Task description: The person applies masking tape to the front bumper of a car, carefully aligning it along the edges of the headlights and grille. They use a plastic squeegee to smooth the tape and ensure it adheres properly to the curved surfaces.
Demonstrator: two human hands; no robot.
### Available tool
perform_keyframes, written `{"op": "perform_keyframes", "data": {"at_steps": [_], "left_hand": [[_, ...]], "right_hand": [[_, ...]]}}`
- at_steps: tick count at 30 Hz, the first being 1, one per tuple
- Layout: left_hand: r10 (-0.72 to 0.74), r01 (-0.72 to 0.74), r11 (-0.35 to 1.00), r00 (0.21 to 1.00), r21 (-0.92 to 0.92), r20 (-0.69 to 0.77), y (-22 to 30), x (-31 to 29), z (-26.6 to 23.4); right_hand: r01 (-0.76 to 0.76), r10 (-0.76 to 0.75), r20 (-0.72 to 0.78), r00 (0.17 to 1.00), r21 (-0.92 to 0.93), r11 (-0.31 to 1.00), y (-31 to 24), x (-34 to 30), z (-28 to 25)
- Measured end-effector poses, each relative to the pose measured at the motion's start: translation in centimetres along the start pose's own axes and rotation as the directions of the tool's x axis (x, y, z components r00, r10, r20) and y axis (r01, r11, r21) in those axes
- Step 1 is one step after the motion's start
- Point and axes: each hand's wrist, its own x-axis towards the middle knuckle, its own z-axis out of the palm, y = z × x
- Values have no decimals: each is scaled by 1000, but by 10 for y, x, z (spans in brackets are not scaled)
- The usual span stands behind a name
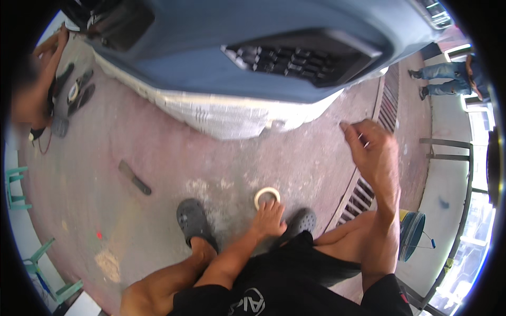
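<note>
My left hand [270,218] reaches down between my feet, its fingers closed on the near edge of a cream roll of masking tape [259,196] at floor level. My right hand [371,147] is raised to the right, below the car's corner. Its fingers are curled together, and I cannot make out whether anything small is in them. Ahead is a blue-grey car bumper [197,63] with a black honeycomb grille [300,58]. Printed paper sheets [226,117] hang along the bumper's lower edge, apart from both hands.
A dark-handled putty knife or scraper [135,178] lies on the floor at left. A floor grate [387,100] runs along the right, near a blue-green bucket [414,237]. Another person [37,95] crouches far left; someone in jeans [445,79] is far right. Green stools [17,188] stand left.
</note>
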Motion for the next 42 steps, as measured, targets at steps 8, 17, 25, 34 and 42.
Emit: {"op": "perform_keyframes", "data": {"at_steps": [8, 17, 25, 34, 42], "left_hand": [[-10, -10, 986, 993, 164, 118, -20, -1, 4], [-399, 293, 799, 912, -525, -98, -6, 135, 11], [-67, -85, -63, 994, -994, -81, 106, 260, -156], [-1, -141, -61, 990, -988, -141, 111, 255, -187], [-48, -84, -49, 996, -995, -82, 113, 250, -189]], "right_hand": [[-32, 33, 49, 998, -33, 999, 28, -9, -23], [-31, 32, 8, 999, -68, 997, 14, -3, -42], [-116, 122, -70, 990, 86, 990, 37, -18, -46], [-59, 47, 58, 997, 213, 975, 24, -19, -63], [96, -93, -26, 995, 185, 978, 33, -19, -54]]}}
